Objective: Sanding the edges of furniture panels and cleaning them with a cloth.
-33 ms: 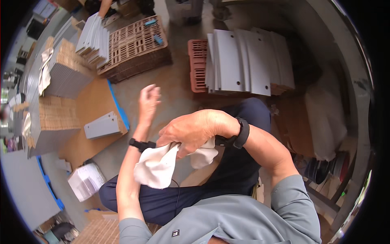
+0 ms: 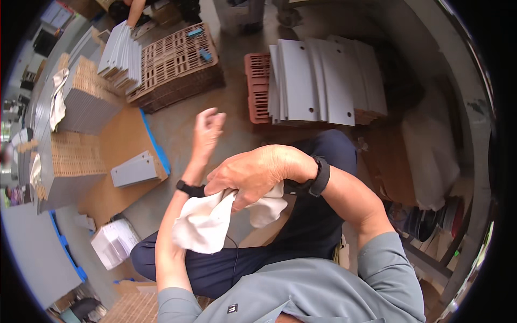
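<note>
My right hand (image 2: 249, 173) is closed round a crumpled white cloth (image 2: 202, 223), whose folds hang down on both sides of the fingers. The cloth lies over the inner side of my left forearm, close to the wristband. My left hand (image 2: 208, 133) reaches forward beyond the right one, its fingers loosely bent and apart with nothing in them. It is held above the floor, between a small stack of grey panels (image 2: 133, 171) on the left and the larger grey panels (image 2: 304, 81) at the front right.
The larger panels lean on a red plastic crate (image 2: 257, 89). A brown slatted crate (image 2: 177, 64) stands at the far left, where another person's hand (image 2: 133, 19) touches upright panels (image 2: 118, 56). Tall panel stacks (image 2: 89, 97) line the left. A metal frame (image 2: 452, 107) bounds the right.
My left hand has shifted slightly to the right and its fingers are bent a little more. My right hand still grips the cloth. The surroundings have slid slightly left in view.
</note>
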Available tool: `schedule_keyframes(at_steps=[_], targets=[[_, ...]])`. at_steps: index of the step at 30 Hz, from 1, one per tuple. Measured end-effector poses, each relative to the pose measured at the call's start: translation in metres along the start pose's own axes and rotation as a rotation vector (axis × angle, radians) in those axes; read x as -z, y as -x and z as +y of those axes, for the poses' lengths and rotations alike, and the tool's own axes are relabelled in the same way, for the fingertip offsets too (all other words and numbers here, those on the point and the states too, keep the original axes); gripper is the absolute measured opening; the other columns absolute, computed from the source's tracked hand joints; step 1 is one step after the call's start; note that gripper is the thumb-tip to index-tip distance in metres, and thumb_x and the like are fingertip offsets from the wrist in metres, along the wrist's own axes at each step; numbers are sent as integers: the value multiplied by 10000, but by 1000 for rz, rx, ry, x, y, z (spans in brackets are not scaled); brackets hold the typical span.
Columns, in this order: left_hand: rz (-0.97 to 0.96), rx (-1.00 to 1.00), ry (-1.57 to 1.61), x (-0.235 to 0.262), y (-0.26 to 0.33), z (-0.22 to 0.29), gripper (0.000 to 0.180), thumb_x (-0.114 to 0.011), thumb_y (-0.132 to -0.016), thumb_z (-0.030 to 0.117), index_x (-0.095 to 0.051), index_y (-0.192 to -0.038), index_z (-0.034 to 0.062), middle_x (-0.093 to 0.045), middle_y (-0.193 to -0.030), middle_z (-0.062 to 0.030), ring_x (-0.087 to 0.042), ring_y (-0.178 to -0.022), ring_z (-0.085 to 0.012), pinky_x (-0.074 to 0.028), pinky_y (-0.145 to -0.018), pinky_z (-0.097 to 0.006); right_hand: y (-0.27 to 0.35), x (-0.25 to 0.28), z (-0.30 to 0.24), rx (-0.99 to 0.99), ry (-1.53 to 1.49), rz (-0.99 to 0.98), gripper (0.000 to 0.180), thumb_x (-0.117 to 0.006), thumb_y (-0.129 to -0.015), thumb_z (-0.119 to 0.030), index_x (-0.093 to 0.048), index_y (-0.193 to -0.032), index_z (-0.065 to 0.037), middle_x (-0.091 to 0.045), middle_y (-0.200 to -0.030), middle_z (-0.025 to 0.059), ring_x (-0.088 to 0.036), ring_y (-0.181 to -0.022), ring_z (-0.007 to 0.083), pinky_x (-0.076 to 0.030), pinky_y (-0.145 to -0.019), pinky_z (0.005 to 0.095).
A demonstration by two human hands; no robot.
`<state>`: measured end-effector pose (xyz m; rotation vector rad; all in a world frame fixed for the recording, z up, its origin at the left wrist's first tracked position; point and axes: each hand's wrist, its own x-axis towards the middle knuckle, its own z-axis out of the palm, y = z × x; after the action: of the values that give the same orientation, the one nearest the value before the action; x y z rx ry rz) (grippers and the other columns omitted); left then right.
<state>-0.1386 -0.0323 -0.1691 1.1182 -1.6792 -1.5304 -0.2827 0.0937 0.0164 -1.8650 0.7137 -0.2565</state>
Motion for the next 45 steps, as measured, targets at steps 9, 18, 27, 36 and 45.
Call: schedule_keyframes(at_steps=[9,18,27,36,45], targets=[[-160,-158,-495,-165,-33,41,999,-820,-866,555,-377,-1552,-21,-535,-1381,-276,-602,-1240,-357,-524,-1038,-448,42,8,2,55,7,165,433,-746,-856,-211,-669,-1229,-3,-717,-1130,215,-697,-1084,383,-542,-942,464],[-188,160,-363,-114,-40,50,501,-628,-1044,425,-623,-1320,7,-678,-1235,-101,-686,-1063,-217,-551,-984,-422,57,14,16,28,227,503,365,-775,-821,-161,-649,-1125,-2,-656,-1087,186,-658,-1070,404,-525,-946,497],[-109,70,268,-35,60,85,304,-481,-1095,173,-587,-1331,13,-701,-1163,-97,-687,-1020,-179,-559,-880,-326,38,7,86,-51,643,1127,269,-757,-825,-155,-679,-1077,-109,-626,-1192,88,-583,-1149,335,-471,-934,487],[14,-127,-184,57,174,100,212,-578,-1113,251,-550,-1173,50,-541,-903,52,-451,-790,-48,-409,-718,-228,50,72,152,-588,450,1234,240,-655,-924,-228,-717,-1033,-24,-738,-983,242,-688,-959,465,-544,-839,542],[255,-197,-103,97,200,104,261,-549,-1126,315,-541,-1225,73,-574,-917,40,-482,-790,-35,-437,-669,-206,18,45,97,-581,363,977,289,-632,-927,-218,-724,-1095,-3,-730,-1061,265,-695,-1046,440,-541,-915,513]])
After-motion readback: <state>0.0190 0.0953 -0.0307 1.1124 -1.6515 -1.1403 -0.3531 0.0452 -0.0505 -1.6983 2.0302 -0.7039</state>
